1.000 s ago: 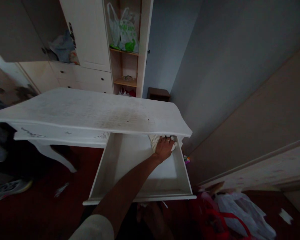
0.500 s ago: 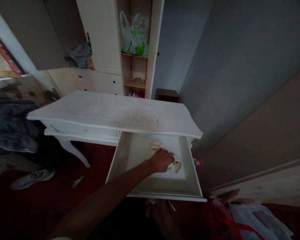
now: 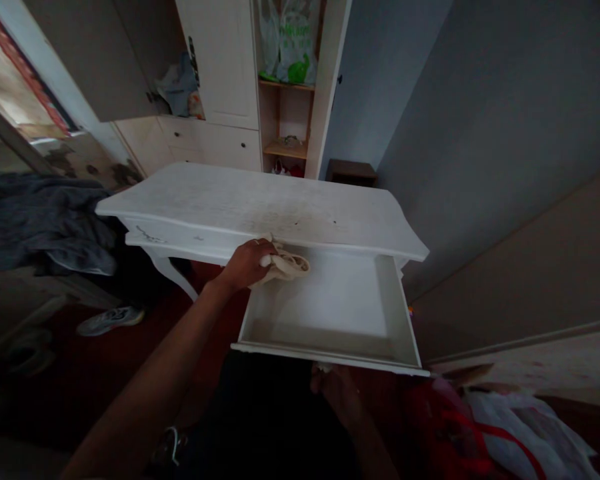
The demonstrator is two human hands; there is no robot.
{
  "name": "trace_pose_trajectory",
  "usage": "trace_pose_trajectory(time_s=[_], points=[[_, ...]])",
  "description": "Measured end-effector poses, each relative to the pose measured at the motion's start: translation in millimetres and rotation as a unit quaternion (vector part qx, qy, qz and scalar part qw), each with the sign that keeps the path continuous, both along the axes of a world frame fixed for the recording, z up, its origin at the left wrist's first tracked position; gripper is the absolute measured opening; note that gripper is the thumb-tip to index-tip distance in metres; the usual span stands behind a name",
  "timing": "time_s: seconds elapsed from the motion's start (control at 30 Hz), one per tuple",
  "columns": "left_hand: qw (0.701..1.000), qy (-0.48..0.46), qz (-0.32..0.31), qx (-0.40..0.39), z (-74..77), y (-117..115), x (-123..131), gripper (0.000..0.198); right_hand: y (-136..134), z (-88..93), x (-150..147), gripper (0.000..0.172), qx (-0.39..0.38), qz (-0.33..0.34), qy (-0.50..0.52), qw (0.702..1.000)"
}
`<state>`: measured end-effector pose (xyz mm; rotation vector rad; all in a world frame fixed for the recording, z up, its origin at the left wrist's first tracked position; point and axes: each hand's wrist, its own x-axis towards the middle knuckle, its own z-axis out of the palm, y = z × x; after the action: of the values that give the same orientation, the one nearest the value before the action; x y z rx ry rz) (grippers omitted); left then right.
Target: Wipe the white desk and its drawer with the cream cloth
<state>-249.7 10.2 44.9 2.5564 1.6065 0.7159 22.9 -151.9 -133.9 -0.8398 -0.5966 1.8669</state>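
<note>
Now | left hand (image 3: 247,261) grips cloth (image 3: 286,265); tabletop (image 3: 260,207) overhangs drawer (image 3: 397,313) | right hand (image 3: 330,393) grip unclear

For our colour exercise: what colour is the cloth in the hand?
The cloth is off-white, best seen in the head view.

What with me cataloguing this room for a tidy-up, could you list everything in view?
table: 1, white, centre
drawer: 1, white, pulled open under the table
cloth: 1, cream, drawer's back-left corner
wardrobe: 1, cream, behind the table
plastic bags: 2, white and green, wardrobe shelf
fabric heap: 1, dark grey, left
shoe: 1, grey-white, floor left
small stand: 1, brown, back wall
floor bags: red and white, lower right, number unclear
left hand: grips the cloth
right hand: dim, below the drawer front
</note>
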Motion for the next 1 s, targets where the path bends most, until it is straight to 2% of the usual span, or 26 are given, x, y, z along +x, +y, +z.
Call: trace_pose_trajectory(time_s=[0.07, 0.17, 0.37, 0.47, 0.53, 0.67, 0.83, 1.0], points=[[1.0, 0.006, -0.002, -0.017, -3.8, -6.9, -0.7, 0.026, -0.6, 1.3, 0.0, 0.036, -0.003, -0.002, 0.001, 1.0], [0.998, 0.027, -0.015, -0.063, -4.5, -29.1, 3.9, 0.031, -1.2, 3.5, -0.8, 0.032, -0.01, -0.01, -0.002, 1.0], [0.984, -0.005, -0.059, -0.168, -1.6, -97.8, 10.9, 0.03, -1.8, 7.0, -1.3, 0.025, -0.013, -0.027, -0.002, 1.0], [0.982, -0.007, -0.067, -0.175, -2.5, -125.1, 21.9, 0.028, -1.4, 7.8, -0.7, 0.027, -0.012, -0.019, -0.004, 1.0], [0.982, 0.015, -0.078, -0.174, -3.1, -134.7, 33.3, 0.029, -1.0, 7.7, -0.8, 0.027, -0.013, -0.015, -0.003, 1.0], [0.977, 0.036, -0.121, -0.17, -5.4, -134.2, 61.1, 0.036, -0.1, 6.0, -2.1, 0.027, -0.013, -0.017, 0.006, 1.0], [0.959, 0.008, -0.215, -0.183, -14.4, -113.7, 105.8, 0.031, 0.5, 2.1, -4.3, 0.031, -0.017, -0.019, 0.01, 1.0], [0.937, 0.005, -0.313, -0.153, -26.2, -96.0, 159.4, 0.024, 1.5, -4.8, -6.5, 0.036, -0.025, -0.045, -0.008, 0.999]])
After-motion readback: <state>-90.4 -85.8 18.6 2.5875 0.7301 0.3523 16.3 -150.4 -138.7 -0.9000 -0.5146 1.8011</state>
